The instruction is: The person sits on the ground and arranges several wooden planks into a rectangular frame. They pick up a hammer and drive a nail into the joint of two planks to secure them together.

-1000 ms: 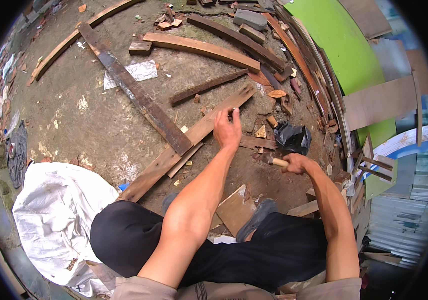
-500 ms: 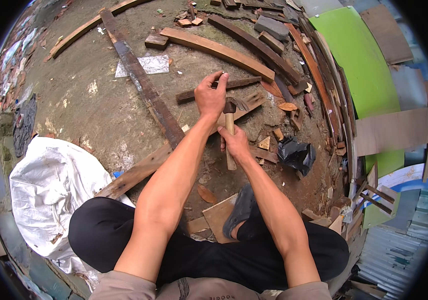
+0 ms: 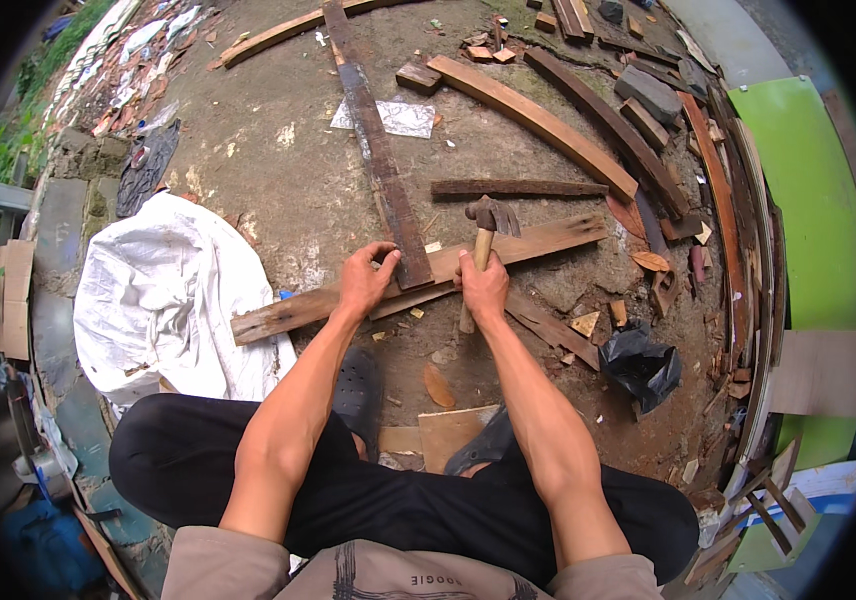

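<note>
In my right hand [image 3: 484,288] is a claw hammer [image 3: 483,246], gripped by its pale wooden handle with the dark metal head up. My left hand [image 3: 362,280] is closed in a pinch beside the near end of a long dark beam [image 3: 373,160]; whatever its fingertips hold is too small to make out. That beam's near end rests across a weathered wooden plank [image 3: 548,240], which lies slantwise in front of me. Part of a thinner board [image 3: 548,328] shows beneath and to the right of the plank.
At the left lies a white sack [image 3: 163,290]. Beyond the plank are a short dark stick [image 3: 518,188] and a curved-looking brown beam [image 3: 538,125]. A black plastic bag [image 3: 640,368] sits at the right, near stacked timber and a green panel [image 3: 808,210].
My left hand has come down and left, from above the plank to beside the dark beam's end. The hammer stays in my right hand. The whole view has shifted, with the scene sliding rightward.
</note>
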### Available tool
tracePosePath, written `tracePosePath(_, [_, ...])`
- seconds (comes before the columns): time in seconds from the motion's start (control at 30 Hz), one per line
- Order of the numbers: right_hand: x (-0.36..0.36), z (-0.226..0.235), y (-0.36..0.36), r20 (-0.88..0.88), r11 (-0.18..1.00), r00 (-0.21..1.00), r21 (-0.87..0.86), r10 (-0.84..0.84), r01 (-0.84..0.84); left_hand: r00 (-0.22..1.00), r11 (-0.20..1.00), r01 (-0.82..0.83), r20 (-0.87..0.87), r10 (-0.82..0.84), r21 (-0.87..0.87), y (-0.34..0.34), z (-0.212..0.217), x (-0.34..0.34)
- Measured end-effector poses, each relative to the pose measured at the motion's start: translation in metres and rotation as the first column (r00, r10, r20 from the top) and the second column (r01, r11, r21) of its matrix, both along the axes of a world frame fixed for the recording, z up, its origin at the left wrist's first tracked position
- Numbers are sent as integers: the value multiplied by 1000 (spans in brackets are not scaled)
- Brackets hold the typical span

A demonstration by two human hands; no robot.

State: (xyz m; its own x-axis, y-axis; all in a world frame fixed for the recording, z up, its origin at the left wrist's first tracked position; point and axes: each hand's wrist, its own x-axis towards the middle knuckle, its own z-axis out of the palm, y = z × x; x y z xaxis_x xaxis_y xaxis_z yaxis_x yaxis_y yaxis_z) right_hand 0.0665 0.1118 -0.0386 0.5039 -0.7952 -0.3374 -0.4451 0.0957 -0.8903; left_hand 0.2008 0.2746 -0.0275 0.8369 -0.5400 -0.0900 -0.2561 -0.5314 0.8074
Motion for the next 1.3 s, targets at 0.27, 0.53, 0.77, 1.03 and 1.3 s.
tracePosePath(0.27, [3,-16,9,66,992,990,-36,121,-119,999,1000,25,32,-25,2,-5,1,-13])
tracePosePath(0.53, [-8,-19,11,-18,987,990,-86,137,-138,993,996,85,83,-87,23,-4,-7,-16])
tracePosePath(0.77, [-19,-11,15,-144,963,980,-214,138,-167,997,997,72,38,-73,31,-1,-9,-16])
tracePosePath(1.03, [-29,-9,15,-9,986,999,-161,37,-38,994,995,87,62,-90,53,-2,-10,-14])
tracePosePath(1.3, [-38,-10,2,36,996,998,-71,-53,55,990,991,120,72,-124,51,-3,-12,-13])
